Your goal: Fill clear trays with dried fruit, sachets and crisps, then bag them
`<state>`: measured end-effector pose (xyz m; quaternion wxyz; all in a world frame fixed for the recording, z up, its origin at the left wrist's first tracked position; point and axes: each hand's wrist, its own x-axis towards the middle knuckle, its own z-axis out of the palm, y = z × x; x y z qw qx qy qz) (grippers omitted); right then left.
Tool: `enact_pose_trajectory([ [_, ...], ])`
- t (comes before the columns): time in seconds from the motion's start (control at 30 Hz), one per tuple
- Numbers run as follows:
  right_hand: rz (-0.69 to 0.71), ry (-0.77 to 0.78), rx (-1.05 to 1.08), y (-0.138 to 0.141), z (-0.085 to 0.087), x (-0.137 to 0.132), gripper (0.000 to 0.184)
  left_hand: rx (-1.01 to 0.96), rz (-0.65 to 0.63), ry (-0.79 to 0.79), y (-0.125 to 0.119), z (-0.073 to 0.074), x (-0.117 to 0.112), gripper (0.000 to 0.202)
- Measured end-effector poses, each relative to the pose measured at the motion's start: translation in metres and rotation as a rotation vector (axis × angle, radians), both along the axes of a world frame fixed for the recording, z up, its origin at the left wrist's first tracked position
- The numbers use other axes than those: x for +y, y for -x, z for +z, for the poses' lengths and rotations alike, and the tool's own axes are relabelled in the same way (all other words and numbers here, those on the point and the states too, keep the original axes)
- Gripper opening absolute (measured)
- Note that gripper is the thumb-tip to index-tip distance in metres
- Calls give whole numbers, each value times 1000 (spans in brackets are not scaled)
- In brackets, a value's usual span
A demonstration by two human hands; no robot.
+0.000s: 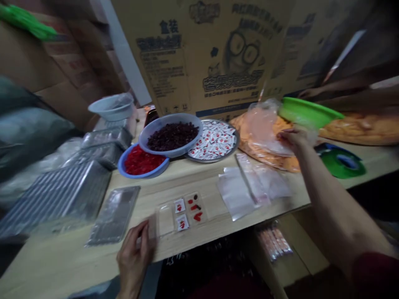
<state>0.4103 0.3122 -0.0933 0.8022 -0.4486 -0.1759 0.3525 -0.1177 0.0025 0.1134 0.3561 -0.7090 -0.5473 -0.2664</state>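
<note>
My left hand (135, 251) pinches the left edge of a clear plastic tray (166, 230) near the table's front edge. Two small white sachets with red prints (182, 222) fill its middle compartments, and red and dark pieces (197, 216) lie in the right-hand part. Its left compartment holds nothing I can see. Farther off, my right hand (294, 139) is closed on a clear plastic bag (264, 128), slightly blurred, above a pile of orange packets (245, 124). Flat clear bags (237, 193) lie between the tray and that pile.
Behind the tray are a blue bowl of red pieces (124, 170), a pale bowl of dark pieces (145, 143) and a metal plate of sachets (237, 143). Stacked clear trays (68, 187) stand left. A green basin (311, 112) and another person's hand (310, 92) are at right.
</note>
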Motion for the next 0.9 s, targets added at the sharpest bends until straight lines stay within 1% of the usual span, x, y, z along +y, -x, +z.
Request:
enact_pose_trajectory([
  [0.07,33,-10,113,-8,-1,-7,26,23,-15,-21,-2,0,4,21],
  [0.17,50,-107,226,-16,7,-26,27,-9,-50,-19,-7,1,10,22],
  [0.23,71,-202,256,-9,17,-47,25,-116,-37,-1,-16,1,15,26],
  [0.27,97,-250,259,1,22,-60,23,-187,-35,10,-24,0,17,28],
  [0.3,137,-301,255,15,28,-75,23,-265,-43,30,-34,-1,19,29],
  [0.33,194,-351,246,36,34,-90,27,-343,-61,60,-47,-3,21,30],
  [0.37,268,-408,231,61,40,-106,31,-428,-109,110,-63,-6,24,30],
  [0.43,437,-606,186,123,53,-138,32,-577,-193,319,-96,-13,30,31],
  [0.47,557,-664,174,156,58,-153,30,-650,-232,415,-111,-17,35,33],
  [0.53,771,-728,206,219,67,-180,26,-775,-297,588,-131,-24,44,37],
  [0.57,869,-737,234,246,69,-189,25,-829,-335,632,-134,-26,48,39],
  [0.63,1005,-746,275,288,74,-199,26,-892,-354,639,-126,-27,51,40],
  [0.7,1076,-771,269,316,80,-197,26,-911,-335,600,-107,-24,47,38],
  [0.8,1130,-828,201,341,96,-187,25,-948,-291,541,-78,-16,35,38],
  [0.9,1134,-857,127,358,114,-185,25,-1048,-283,472,-60,-8,27,44],
])
